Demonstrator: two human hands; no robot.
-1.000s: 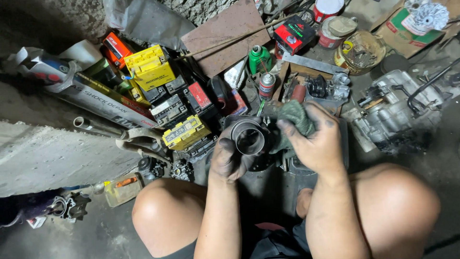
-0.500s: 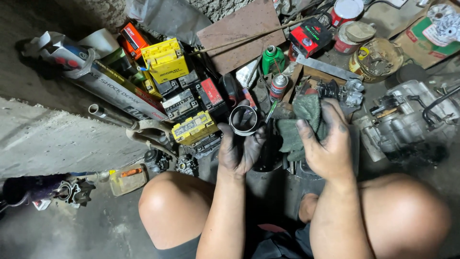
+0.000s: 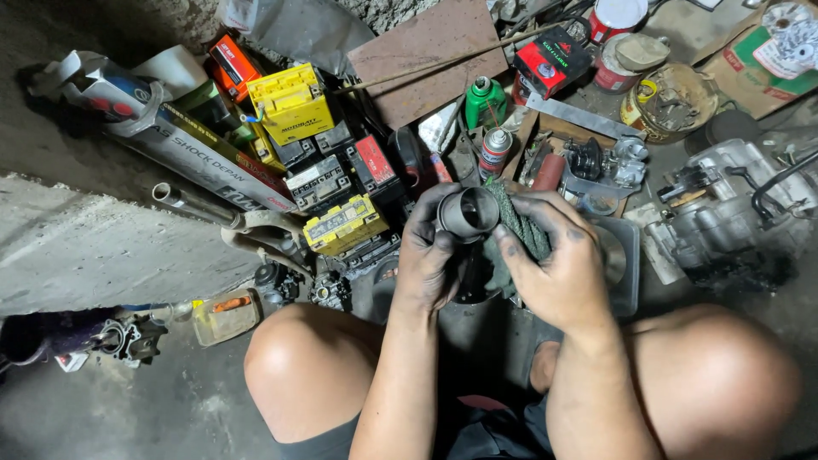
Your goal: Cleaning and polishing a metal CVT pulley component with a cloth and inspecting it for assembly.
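The left hand grips a short metal cylinder, hollow and open at the end facing the camera, with its blackened fingers wrapped around the side. The right hand is closed on a dark green rag and presses it against the cylinder's right side, so both hands are full and meet over the gap between the person's bare knees. The cylinder is held in the air above the floor, just in front of a grey tray that lies partly hidden behind the right hand. Beyond the hands, a red-and-white spray can and a green bottle stand upright close together. To the left is a heap of small batteries, among them a yellow box and a yellow battery lying nearer the left hand. A metal pipe sticks out over the concrete ledge at the left. At the right, a grey engine sits on the dirty floor, well apart from the hands, and a round tin of small parts stands behind it.
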